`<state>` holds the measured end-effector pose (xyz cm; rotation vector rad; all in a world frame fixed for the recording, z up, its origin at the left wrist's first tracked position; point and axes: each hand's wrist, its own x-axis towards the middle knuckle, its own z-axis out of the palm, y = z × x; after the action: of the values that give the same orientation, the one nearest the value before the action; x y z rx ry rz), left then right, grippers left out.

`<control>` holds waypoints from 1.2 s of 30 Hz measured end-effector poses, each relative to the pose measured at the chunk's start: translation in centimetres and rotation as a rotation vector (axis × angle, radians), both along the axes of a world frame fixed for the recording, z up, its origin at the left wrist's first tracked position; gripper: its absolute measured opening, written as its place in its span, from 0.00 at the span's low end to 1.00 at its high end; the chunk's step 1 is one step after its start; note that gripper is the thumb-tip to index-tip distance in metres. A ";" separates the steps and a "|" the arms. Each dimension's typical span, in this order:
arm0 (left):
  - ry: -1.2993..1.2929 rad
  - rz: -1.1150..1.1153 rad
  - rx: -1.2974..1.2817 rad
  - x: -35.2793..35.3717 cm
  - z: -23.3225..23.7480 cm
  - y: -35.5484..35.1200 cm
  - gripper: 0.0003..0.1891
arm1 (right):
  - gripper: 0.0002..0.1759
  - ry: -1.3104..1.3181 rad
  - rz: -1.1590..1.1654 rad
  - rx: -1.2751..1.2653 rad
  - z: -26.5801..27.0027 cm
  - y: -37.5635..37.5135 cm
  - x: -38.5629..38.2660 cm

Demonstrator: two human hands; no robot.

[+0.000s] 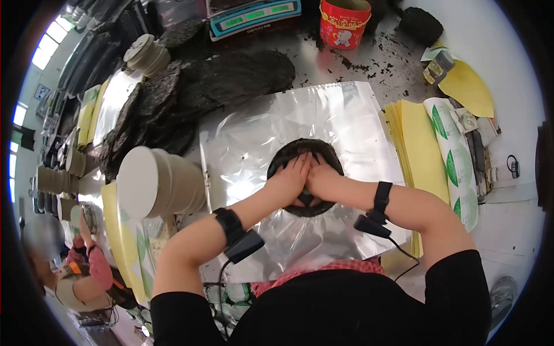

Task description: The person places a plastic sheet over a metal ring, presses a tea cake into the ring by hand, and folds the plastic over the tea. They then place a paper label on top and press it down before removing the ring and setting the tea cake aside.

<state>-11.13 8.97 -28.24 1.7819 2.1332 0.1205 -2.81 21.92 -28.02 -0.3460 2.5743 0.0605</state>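
Left hand [290,180], right hand [323,177] lie open on dark cake [314,145] — foil sheet [346,115], crumb-strewn table [378,66].

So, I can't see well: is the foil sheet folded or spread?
Spread: foil sheet lies flat under the dark disc, edges unfolded.

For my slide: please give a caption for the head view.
Left hand and right hand press a dark round cake on silver foil.

Beyond the fingers [300,164] stand a red tub [344,23] and a scale [254,16]; to their left, dark cakes [219,81] and stacked cups [164,181]; to their right, yellow sheets [421,150].
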 end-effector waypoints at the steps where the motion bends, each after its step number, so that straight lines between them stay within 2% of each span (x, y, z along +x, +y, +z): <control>1: -0.019 0.001 0.040 0.0 0.1 -0.2 0.63 | 0.54 0.033 0.002 -0.016 -0.2 0.2 0.1; 2: -0.039 0.000 0.074 -0.1 -0.3 -0.5 0.62 | 0.54 0.065 0.001 -0.037 -0.6 0.1 0.3; 3: -0.230 0.025 0.302 -0.9 -1.8 -0.6 0.55 | 0.58 0.072 -0.061 -0.075 -1.3 -0.1 0.1; 6: -0.651 0.334 0.412 -1.5 7.0 -3.2 0.37 | 0.64 0.240 -0.091 -0.161 -1.1 -0.1 0.8; 7: -0.492 0.467 0.566 -3.1 7.3 -3.9 0.32 | 0.69 0.257 -0.093 -0.160 -1.6 -0.1 0.7; 10: 0.040 0.879 1.047 -9.8 4.5 -6.1 0.18 | 0.69 0.316 -0.075 -0.164 -2.4 0.0 0.7; 11: -0.180 0.866 0.629 -10.6 1.6 -7.2 0.13 | 0.69 0.310 -0.059 -0.160 -2.3 -0.1 0.9; 14: -0.424 0.718 0.634 -3.8 10.5 -5.5 0.09 | 0.70 0.323 -0.073 -0.175 -2.4 0.0 0.7; 15: -0.359 0.679 0.892 -2.6 10.7 -6.0 0.06 | 0.70 0.324 -0.080 -0.189 -2.7 0.2 0.7; 16: -0.372 0.743 1.033 -2.1 9.9 -7.5 0.10 | 0.70 0.324 -0.071 -0.194 -2.8 0.3 0.8; 17: -0.305 0.854 1.048 -1.5 9.3 -9.4 0.21 | 0.71 0.339 -0.092 -0.183 -2.8 0.2 0.8; 18: -0.209 0.848 0.793 -0.8 3.5 -12.5 0.26 | 0.70 0.337 -0.089 -0.169 -2.6 0.3 0.6; 21: -0.311 0.705 -0.047 3.6 -1.9 -18.4 0.35 | 0.70 0.361 -0.070 -0.163 -2.7 0.1 0.8; 27: -0.211 1.071 0.421 6.3 3.6 -21.5 0.23 | 0.69 0.409 -0.089 -0.148 -2.1 -0.8 1.6; 28: -0.028 0.690 0.553 7.5 -2.1 -21.2 0.22 | 0.69 0.427 -0.118 -0.144 -2.3 -1.1 1.7; 29: 0.127 0.482 0.550 8.5 -0.3 -17.5 0.26 | 0.58 0.438 -0.073 -0.050 -1.8 -1.2 2.0; 30: 0.266 0.266 0.533 9.8 1.3 -13.4 0.30 | 0.52 0.396 -0.115 -0.088 -1.7 -1.3 1.4; 31: 0.241 0.222 0.811 9.6 -0.4 -10.3 0.30 | 0.47 0.342 -0.163 -0.132 -2.1 -1.7 1.0; 32: 0.198 0.091 0.869 8.6 1.1 -7.5 0.26 | 0.42 0.287 -0.206 -0.167 -2.7 -1.8 1.0; 33: 0.086 -0.080 0.872 7.1 0.8 -5.1 0.19 | 0.34 0.429 -0.137 -0.121 -4.6 -1.3 1.3; 34: -0.040 -0.053 0.769 7.0 0.7 -4.5 0.17 | 0.33 0.454 -0.112 -0.092 -3.7 -1.3 1.2; 36: -0.274 0.008 0.562 5.9 0.9 -3.9 0.15 | 0.32 0.347 -0.132 -0.271 -3.4 0.4 0.9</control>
<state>-5.27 5.05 -27.36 1.8956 2.0264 0.9908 -1.96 22.29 -31.38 -0.2830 2.9493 -0.3048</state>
